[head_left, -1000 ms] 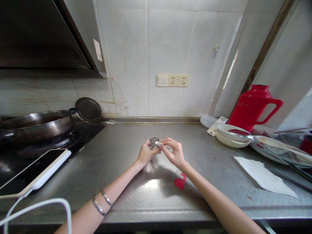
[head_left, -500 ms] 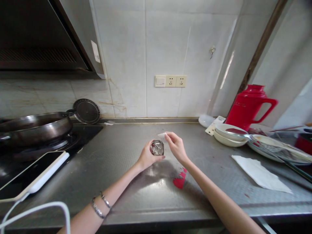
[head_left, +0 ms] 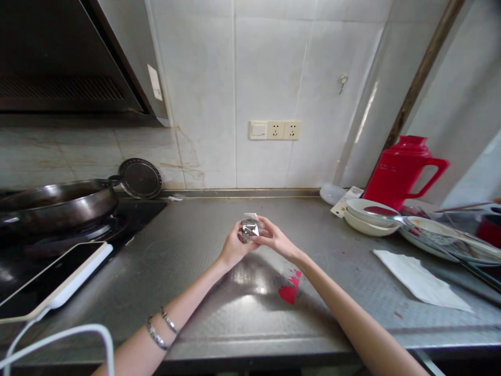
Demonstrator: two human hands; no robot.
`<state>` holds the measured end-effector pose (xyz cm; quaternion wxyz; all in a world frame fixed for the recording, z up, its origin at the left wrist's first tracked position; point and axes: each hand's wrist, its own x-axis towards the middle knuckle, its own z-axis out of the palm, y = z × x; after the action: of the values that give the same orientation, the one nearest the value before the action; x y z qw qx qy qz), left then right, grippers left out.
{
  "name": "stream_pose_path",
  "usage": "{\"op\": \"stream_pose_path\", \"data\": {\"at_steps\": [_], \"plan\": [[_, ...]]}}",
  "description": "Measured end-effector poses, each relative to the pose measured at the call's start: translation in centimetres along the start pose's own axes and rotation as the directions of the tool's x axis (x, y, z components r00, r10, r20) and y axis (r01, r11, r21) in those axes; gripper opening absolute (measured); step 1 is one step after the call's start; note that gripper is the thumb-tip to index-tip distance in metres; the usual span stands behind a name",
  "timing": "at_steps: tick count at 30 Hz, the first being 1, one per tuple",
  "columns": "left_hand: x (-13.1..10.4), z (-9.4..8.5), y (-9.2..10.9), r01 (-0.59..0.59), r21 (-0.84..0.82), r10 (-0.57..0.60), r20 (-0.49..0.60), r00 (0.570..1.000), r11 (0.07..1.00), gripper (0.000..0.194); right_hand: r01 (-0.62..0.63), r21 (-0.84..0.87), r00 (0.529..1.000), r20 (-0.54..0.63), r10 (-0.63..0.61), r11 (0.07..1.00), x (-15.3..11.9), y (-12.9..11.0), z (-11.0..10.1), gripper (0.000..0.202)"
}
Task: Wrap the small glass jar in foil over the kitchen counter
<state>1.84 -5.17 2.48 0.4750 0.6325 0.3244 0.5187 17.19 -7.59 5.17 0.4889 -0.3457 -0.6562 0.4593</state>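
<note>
Left hand (head_left: 232, 245) and right hand (head_left: 276, 241) share one small shiny thing (head_left: 249, 230)

Both hands grip the small shiny thing, which sits between them over the middle of the metal counter (head_left: 188, 282). The left hand curls around its left side. The right hand pinches its right side with finger and thumb. I cannot tell if it rests on the counter. One white bit (head_left: 251, 215) pokes up at its far side, and I cannot tell what holds it.

The shiny thing looks smooth, so it could slip if the fingers go loose. Then it could bump the hard counter and get a dent or a crack. If the fingers push too hard, the sides could bend. The white bit looks thin and light, so a rub from the right hand could knock it off.

Now count: two hands, one shiny thing, one white bit, one red patch (head_left: 288, 290), one white paper sheet (head_left: 422, 282), one big pan (head_left: 78, 202), one red jug (head_left: 403, 169), two stacked bowls (head_left: 368, 228), two bracelets (head_left: 155, 335), one wall switch (head_left: 258, 130) and two sockets (head_left: 275, 130)
</note>
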Motion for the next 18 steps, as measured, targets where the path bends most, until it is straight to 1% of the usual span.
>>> {"op": "stream_pose_path", "data": {"at_steps": [3, 6, 8, 9, 13, 15, 18], "plan": [[0.0, 0.1, 0.0, 0.017, -0.016, -0.017, 0.008, 1.000, 1.000, 0.068, 0.009, 0.023, 1.000, -0.025, -0.009, 1.000, 0.1, 0.4, 0.2, 0.054], [-0.1, 0.1, -0.1, 0.013, -0.052, -0.011, 0.048, 0.999, 0.999, 0.071, 0.012, 0.001, 0.998, -0.057, -0.012, 1.000, 0.1, 0.5, 0.2, 0.054], [-0.1, 0.0, -0.3, 0.000, -0.060, 0.006, 0.094, 0.996, 0.998, 0.079, 0.014, 0.001, 0.996, -0.083, -0.014, 1.000, 0.2, 0.5, 0.3, 0.055], [-0.1, -0.1, -0.4, -0.008, -0.046, 0.013, 0.121, 0.993, 0.999, 0.086, 0.016, 0.008, 0.996, -0.091, -0.015, 1.000, 0.2, 0.5, 0.3, 0.055], [-0.1, -0.8, -0.6, -0.065, 0.104, 0.042, 0.208, 0.977, 0.992, 0.118, -0.001, 0.049, 0.996, -0.092, 0.006, 0.999, 0.2, 0.5, 0.2, 0.051], [0.0, -1.2, -0.8, -0.110, 0.222, 0.060, 0.221, 0.973, 0.969, 0.127, -0.036, 0.075, 0.995, -0.090, 0.043, 0.996, 0.2, 0.5, 0.2, 0.050], [0.0, -1.7, -0.8, -0.179, 0.414, 0.099, 0.207, 0.973, 0.892, 0.134, -0.099, 0.140, 0.990, -0.089, 0.112, 0.985, 0.1, 0.3, 0.3, 0.046]]}}
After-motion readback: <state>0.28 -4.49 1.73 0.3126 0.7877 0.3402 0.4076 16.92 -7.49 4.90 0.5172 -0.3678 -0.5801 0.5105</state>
